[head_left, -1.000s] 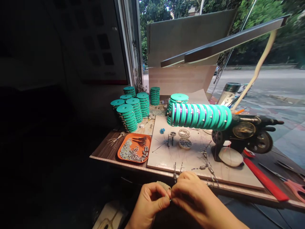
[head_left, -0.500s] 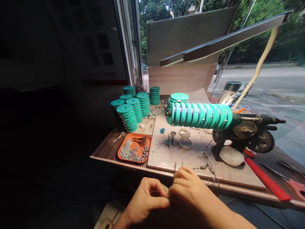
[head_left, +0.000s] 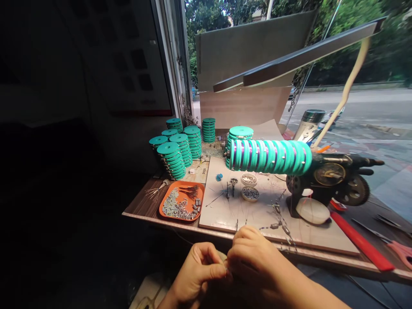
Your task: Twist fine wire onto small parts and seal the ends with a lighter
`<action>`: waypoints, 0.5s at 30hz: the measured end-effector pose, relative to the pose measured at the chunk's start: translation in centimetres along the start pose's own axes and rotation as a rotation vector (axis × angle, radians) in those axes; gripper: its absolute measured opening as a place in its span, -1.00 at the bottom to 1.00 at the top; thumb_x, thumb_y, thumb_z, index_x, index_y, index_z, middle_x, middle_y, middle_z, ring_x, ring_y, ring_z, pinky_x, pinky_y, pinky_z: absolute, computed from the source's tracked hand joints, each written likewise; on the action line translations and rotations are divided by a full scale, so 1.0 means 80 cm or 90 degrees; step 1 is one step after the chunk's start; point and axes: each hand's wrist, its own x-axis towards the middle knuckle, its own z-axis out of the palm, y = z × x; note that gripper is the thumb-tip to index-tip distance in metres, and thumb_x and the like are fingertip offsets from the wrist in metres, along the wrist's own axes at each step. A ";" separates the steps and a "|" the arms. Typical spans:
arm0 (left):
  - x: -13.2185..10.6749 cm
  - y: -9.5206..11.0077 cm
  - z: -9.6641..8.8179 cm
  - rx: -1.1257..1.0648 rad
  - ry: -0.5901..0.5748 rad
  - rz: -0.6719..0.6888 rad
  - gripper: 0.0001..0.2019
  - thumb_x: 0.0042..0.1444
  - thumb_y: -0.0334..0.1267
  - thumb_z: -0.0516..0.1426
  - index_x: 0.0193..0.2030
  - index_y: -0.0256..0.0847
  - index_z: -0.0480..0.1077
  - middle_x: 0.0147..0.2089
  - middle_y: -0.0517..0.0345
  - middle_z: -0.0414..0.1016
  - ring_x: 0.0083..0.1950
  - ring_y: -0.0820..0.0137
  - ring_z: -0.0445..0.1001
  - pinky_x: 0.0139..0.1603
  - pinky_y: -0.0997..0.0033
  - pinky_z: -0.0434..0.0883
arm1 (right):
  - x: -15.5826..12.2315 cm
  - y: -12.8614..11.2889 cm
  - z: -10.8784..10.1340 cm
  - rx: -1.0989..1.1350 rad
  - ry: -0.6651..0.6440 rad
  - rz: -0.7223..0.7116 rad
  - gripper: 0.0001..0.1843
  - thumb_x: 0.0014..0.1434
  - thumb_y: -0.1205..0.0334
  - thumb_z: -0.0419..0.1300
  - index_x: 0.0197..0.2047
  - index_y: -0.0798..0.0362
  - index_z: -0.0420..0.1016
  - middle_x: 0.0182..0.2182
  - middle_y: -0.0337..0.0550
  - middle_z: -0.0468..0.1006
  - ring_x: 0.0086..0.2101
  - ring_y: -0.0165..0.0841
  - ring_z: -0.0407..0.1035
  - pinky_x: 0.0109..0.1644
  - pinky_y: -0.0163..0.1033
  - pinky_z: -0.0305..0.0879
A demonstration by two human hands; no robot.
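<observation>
My left hand (head_left: 206, 267) pinches thumb against forefinger just in front of the table's edge. Close against its fingertips is my right hand (head_left: 254, 257), its fingers curled and closed. Whatever the two hold between them is too small and too hidden to name. Past my knuckles lies a pale board (head_left: 212, 219), with dark weights on thin lines (head_left: 274, 226) to the right of my right hand. An orange tray (head_left: 199, 189) of small metal parts stands beyond my left hand.
A hand-cranked winder (head_left: 334, 171) carries a row of green foam spools (head_left: 270, 156). More spools stand in stacks (head_left: 169, 161) at the back left. Two small dishes of beads (head_left: 250, 193) sit on the board. A red bar (head_left: 360, 240) and scissors (head_left: 399, 251) lie at right.
My hands stay together in almost the same place, with only a slight shift of the fingers. The view has moved a little; the things on the table look unchanged.
</observation>
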 end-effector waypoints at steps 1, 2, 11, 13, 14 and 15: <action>0.000 0.000 -0.001 0.007 -0.004 -0.002 -0.78 -0.37 -0.41 0.37 -0.68 -0.30 0.38 -0.63 0.14 0.49 -0.56 0.48 0.39 -0.49 0.53 0.24 | 0.000 -0.002 0.001 0.001 0.003 0.004 -0.93 0.05 0.39 0.17 -0.42 0.05 0.40 -0.53 -0.25 0.45 -0.40 -0.38 0.22 -0.26 -0.24 0.11; 0.000 0.001 -0.001 0.016 -0.010 -0.004 -0.79 -0.37 -0.42 0.36 -0.67 -0.30 0.38 -0.62 0.13 0.50 -0.56 0.47 0.40 -0.49 0.53 0.25 | 0.000 -0.003 0.003 0.001 0.008 0.008 -0.93 0.05 0.39 0.17 -0.44 0.05 0.39 -0.53 -0.26 0.45 -0.40 -0.38 0.21 -0.26 -0.24 0.11; 0.003 0.010 -0.004 0.075 -0.026 -0.056 -0.77 -0.45 -0.42 0.38 -0.67 -0.31 0.39 -0.63 0.22 0.44 -0.58 0.54 0.35 -0.56 0.60 0.20 | 0.003 0.010 0.013 -0.081 0.037 -0.067 -0.84 0.16 0.27 0.11 -0.45 0.04 0.40 -0.60 -0.26 0.43 -0.42 -0.38 0.22 -0.24 -0.25 0.12; 0.003 0.008 -0.005 0.072 -0.014 -0.056 -0.77 -0.44 -0.43 0.37 -0.66 -0.30 0.38 -0.63 0.23 0.44 -0.58 0.54 0.35 -0.56 0.60 0.19 | 0.004 0.013 0.016 -0.102 0.050 -0.079 -0.76 0.23 0.23 0.05 -0.46 0.04 0.40 -0.60 -0.25 0.44 -0.42 -0.39 0.23 -0.23 -0.25 0.13; 0.003 0.007 -0.006 0.072 -0.011 -0.056 -0.77 -0.43 -0.44 0.36 -0.66 -0.30 0.37 -0.63 0.23 0.44 -0.58 0.54 0.35 -0.56 0.61 0.19 | 0.004 0.014 0.017 -0.108 0.054 -0.080 -0.73 0.24 0.20 0.04 -0.46 0.04 0.40 -0.60 -0.24 0.45 -0.43 -0.39 0.23 -0.23 -0.25 0.13; 0.003 0.006 -0.006 0.070 -0.006 -0.054 -0.77 -0.43 -0.44 0.36 -0.66 -0.29 0.37 -0.64 0.24 0.43 -0.59 0.55 0.34 -0.57 0.62 0.19 | 0.004 0.014 0.017 -0.111 0.055 -0.079 -0.72 0.25 0.19 0.03 -0.47 0.05 0.41 -0.60 -0.24 0.46 -0.43 -0.39 0.23 -0.24 -0.25 0.13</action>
